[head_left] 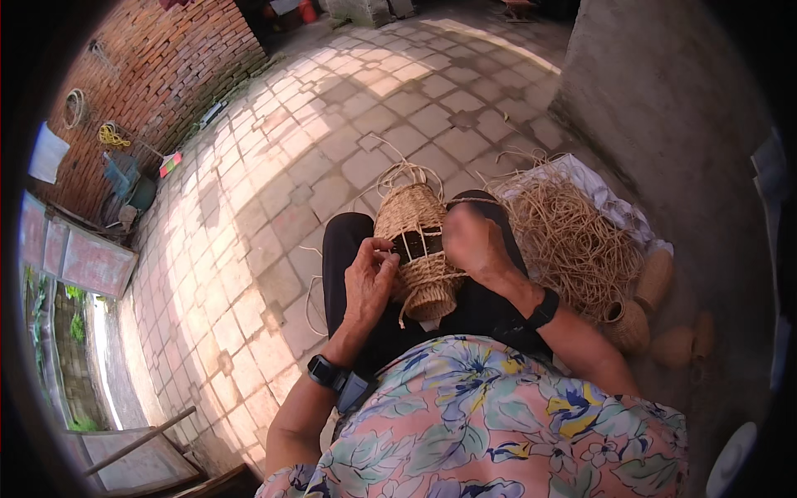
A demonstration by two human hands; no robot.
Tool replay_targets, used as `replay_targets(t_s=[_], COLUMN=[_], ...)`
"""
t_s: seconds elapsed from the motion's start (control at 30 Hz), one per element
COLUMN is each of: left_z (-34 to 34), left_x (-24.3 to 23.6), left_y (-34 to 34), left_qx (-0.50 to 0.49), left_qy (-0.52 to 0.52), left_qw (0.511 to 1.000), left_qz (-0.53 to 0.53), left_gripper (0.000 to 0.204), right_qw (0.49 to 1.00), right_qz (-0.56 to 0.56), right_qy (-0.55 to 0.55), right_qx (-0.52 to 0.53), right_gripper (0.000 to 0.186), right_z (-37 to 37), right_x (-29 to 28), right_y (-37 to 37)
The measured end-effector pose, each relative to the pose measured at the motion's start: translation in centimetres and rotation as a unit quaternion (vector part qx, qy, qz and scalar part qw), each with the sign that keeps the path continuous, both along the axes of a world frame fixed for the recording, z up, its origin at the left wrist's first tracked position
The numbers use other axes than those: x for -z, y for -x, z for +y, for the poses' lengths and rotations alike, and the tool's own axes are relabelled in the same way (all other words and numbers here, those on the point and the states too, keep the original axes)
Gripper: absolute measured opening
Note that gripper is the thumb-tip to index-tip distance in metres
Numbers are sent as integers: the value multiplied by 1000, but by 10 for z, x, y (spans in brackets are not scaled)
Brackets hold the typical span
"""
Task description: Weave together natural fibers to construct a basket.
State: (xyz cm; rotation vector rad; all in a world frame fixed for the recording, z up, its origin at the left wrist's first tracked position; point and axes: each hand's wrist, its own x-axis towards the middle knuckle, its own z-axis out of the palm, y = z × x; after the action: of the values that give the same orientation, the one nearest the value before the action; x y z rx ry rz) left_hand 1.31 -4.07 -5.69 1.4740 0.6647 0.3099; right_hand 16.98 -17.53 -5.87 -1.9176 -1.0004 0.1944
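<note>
A woven basket (408,214) of tan twisted cord lies across my lap, its narrow neck toward me. A gap in its side shows bare upright strands over a dark inside. My left hand (371,278) grips the basket's left side at this gap, thumb and fingers drawn together. At the right side of the gap is my right hand (475,242), its fingers smeared by motion. A cord (470,200) runs over my right knee near that hand; whether the fingers hold it is unclear. Loose cord ends (405,168) stick out from the basket's far end.
On my right, a big heap of loose cord (573,232) lies on a white sheet (610,199). Several small woven pieces (627,328) sit beside it. A grey wall (664,100) rises on the right, a brick wall (178,58) at the far left. Paving tiles (274,183) cover the ground.
</note>
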Motion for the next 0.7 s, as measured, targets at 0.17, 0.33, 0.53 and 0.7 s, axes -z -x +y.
replay_targets(t_s=[0.17,0.33,0.53,0.7], left_z=[-12,-14,-13,-21], left_x=[-24,-29,-14,-12], left_y=[-15,-34,-35,-33], left_qx=[-11,123,126,81], left_qy=[-379,-342,-301,-247], left_qw=[925,931,944,965], left_qz=[-30,43,40,27], left_gripper=[13,19,21,18], right_qw=[996,921,834,999], right_qz=[24,385,534,17], right_qy=[53,-29,-69,49], right_qx=[66,-49,-122,-18], right_gripper=[12,12,12,7], right_z=[-41,-42,-16,-5], right_x=[16,9,10,19], right_y=[-38,-51,-35,-4])
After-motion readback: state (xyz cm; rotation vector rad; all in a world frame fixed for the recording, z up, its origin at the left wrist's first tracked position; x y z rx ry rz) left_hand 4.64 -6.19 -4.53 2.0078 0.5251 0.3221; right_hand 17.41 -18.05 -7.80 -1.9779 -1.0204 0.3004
